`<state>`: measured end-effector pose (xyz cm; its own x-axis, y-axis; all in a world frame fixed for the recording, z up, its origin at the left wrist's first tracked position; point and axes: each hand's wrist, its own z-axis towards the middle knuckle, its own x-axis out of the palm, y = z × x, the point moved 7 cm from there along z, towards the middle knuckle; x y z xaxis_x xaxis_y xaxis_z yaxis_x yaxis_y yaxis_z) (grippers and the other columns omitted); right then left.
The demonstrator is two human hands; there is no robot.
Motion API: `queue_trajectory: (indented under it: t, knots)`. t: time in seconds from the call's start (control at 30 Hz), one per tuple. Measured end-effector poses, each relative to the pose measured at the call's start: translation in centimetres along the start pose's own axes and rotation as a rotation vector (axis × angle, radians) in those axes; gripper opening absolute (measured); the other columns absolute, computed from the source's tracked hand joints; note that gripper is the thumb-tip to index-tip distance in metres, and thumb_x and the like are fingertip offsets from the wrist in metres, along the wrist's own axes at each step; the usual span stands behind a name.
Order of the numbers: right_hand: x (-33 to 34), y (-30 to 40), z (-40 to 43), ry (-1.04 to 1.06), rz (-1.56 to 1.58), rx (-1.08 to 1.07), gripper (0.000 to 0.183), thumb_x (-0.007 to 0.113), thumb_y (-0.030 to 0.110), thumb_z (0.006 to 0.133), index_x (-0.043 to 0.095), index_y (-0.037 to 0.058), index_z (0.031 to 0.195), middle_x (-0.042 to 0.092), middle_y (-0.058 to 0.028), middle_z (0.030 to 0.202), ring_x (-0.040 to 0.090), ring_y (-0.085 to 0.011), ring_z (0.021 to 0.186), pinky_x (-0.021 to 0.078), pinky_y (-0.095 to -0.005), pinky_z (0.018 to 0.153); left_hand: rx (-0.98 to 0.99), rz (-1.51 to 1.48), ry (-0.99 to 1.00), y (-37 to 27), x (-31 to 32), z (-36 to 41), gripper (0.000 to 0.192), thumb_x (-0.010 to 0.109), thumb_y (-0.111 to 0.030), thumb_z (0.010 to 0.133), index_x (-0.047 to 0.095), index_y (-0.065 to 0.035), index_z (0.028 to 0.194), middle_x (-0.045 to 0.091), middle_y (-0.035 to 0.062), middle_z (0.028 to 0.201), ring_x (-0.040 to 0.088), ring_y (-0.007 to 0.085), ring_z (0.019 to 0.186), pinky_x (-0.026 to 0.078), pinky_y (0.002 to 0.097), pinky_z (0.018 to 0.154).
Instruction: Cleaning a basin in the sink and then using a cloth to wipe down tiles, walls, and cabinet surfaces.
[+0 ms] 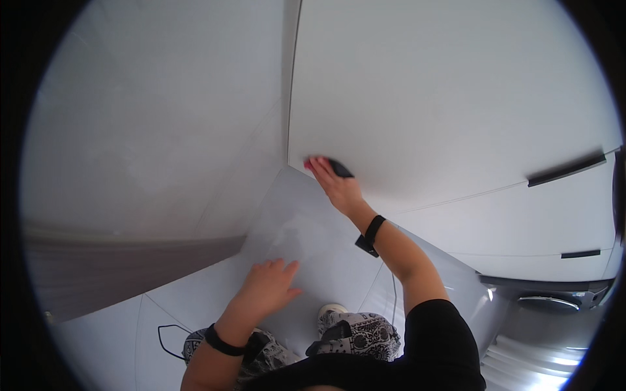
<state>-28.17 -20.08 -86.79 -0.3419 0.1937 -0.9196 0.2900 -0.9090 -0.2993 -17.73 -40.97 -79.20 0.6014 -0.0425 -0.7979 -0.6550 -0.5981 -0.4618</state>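
My right hand (335, 185) presses a dark cloth or pad (341, 168) with a pink-red edge against the white cabinet panel (415, 107), near its lower left corner. The fingers lie along the pad; what lies under the palm is hidden. My left hand (271, 286) hangs over the floor with its fingers apart and nothing in it. Both wrists wear black bands, and a small black device sits at the right one.
A pale wall (156, 122) meets the cabinet at a corner. Black handles (567, 170) stick out at the right. Below them stands a dark appliance with a round door (547, 304), near a white curtain (528, 361). A thin black cable (164, 342) is near my legs on the tiled floor (293, 229).
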Motion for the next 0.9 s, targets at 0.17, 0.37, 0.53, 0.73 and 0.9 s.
queue_trajectory:
  t: [0.17, 0.37, 0.53, 0.73, 0.9]
  knots:
    - [-16.6, -5.6, 3.4, -0.445, -0.239, 0.391, 0.056, 0.058, 0.007, 0.076, 0.057, 0.0240, 0.130, 0.043, -0.0015, 0.144, 0.047, -0.0278, 0.121, 0.0411, -0.0443, 0.092, 0.052, 0.042, 0.081, 0.0, 0.9, 1.3, 0.057, 0.066, -0.035, 0.082, 0.048, -0.0069, 0.128, 0.058, 0.0156, 0.109, 0.058, 0.0338, 0.098, 0.047, 0.0445, 0.082]
    - [-8.0, -4.3, -1.7, -0.178, -0.190, 0.225, 0.053, 0.054, 0.014, 0.081, 0.053, 0.0287, 0.132, 0.041, 0.0024, 0.145, 0.039, -0.0202, 0.131, 0.0489, -0.0405, 0.089, 0.102, 0.011, -0.032, 0.0, 0.8, 1.7, 0.053, 0.065, -0.034, 0.083, 0.049, -0.0077, 0.126, 0.058, 0.0150, 0.108, 0.057, 0.0339, 0.100, 0.046, 0.0457, 0.084]
    - [4.3, -3.3, -14.1, 0.240, -0.097, -0.120, 0.043, 0.049, 0.014, 0.087, 0.056, 0.0100, 0.129, 0.042, 0.0042, 0.143, 0.031, -0.0126, 0.136, 0.0266, -0.0311, 0.113, 0.056, -0.060, -0.001, 0.2, 0.6, 1.2, 0.054, 0.066, -0.033, 0.083, 0.050, -0.0061, 0.126, 0.056, 0.0155, 0.117, 0.056, 0.0347, 0.105, 0.044, 0.0453, 0.089]
    - [4.8, -5.7, -20.4, 0.446, -0.183, -0.094, 0.044, 0.049, 0.014, 0.087, 0.055, 0.0111, 0.130, 0.042, 0.0051, 0.143, 0.030, -0.0109, 0.136, 0.0276, -0.0331, 0.112, 0.027, -0.046, 0.040, 0.1, 0.8, 1.3, 0.054, 0.066, -0.033, 0.083, 0.050, -0.0064, 0.128, 0.057, 0.0166, 0.117, 0.056, 0.0352, 0.106, 0.044, 0.0456, 0.089]
    - [-8.9, -6.6, -9.3, -0.066, -0.229, 0.184, 0.049, 0.053, 0.013, 0.083, 0.057, 0.0268, 0.130, 0.047, 0.0026, 0.139, 0.036, -0.0194, 0.133, 0.0364, -0.0443, 0.101, 0.088, 0.012, -0.045, 1.1, 2.3, 1.5, 0.053, 0.068, -0.034, 0.081, 0.052, -0.0066, 0.123, 0.058, 0.0149, 0.106, 0.059, 0.0325, 0.097, 0.046, 0.0440, 0.081]
